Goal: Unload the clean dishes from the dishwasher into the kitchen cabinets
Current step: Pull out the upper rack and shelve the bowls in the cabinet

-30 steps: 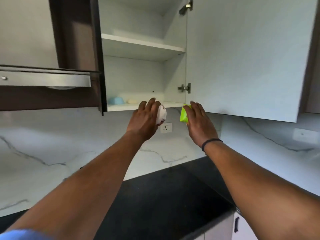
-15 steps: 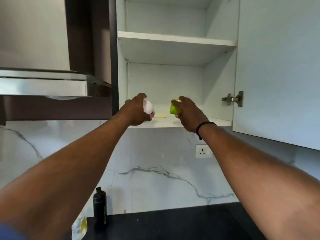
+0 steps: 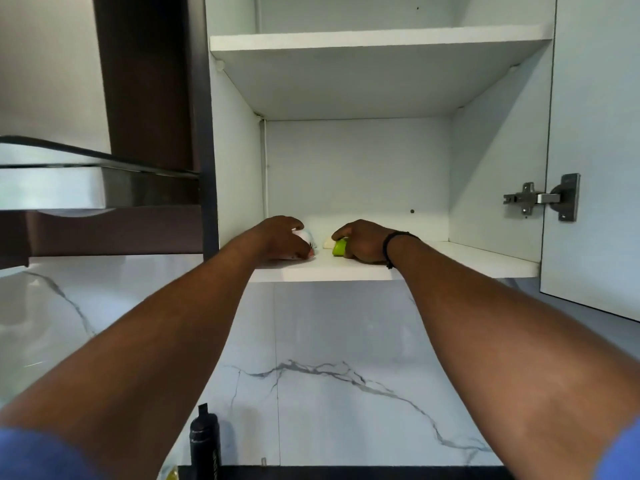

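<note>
White laminate lines the open cabinet (image 3: 360, 161) where a person sets down two small dishes at once, both hands reaching up onto the lower shelf (image 3: 467, 258). The left hand (image 3: 280, 239) curls over a white cup (image 3: 306, 242), fingers wrapped round its top, the cup apparently touching the shelf near the front edge. The right hand (image 3: 362, 240) grips a green cup (image 3: 340, 248) the same way, fingers bent around it, a dark band (image 3: 389, 245) at the wrist. Carrying one piece per hand likely saves a trip from the dishwasher, which is out of view. A pale item (image 3: 328, 242) lies just behind, between the two cups; what it is cannot be told. Both cups sit left of centre, close to the shelf lip, so a short push inward would seem wise before letting go. Open room runs to the right, toward the hinge (image 3: 540, 199) and the swung-out door (image 3: 599, 133), and the upper shelf (image 3: 377, 41) shows nothing on its visible edge. Below, a black bottle (image 3: 204, 441) stands on the counter against the marble wall (image 3: 329, 358), well clear of the arms.
</note>
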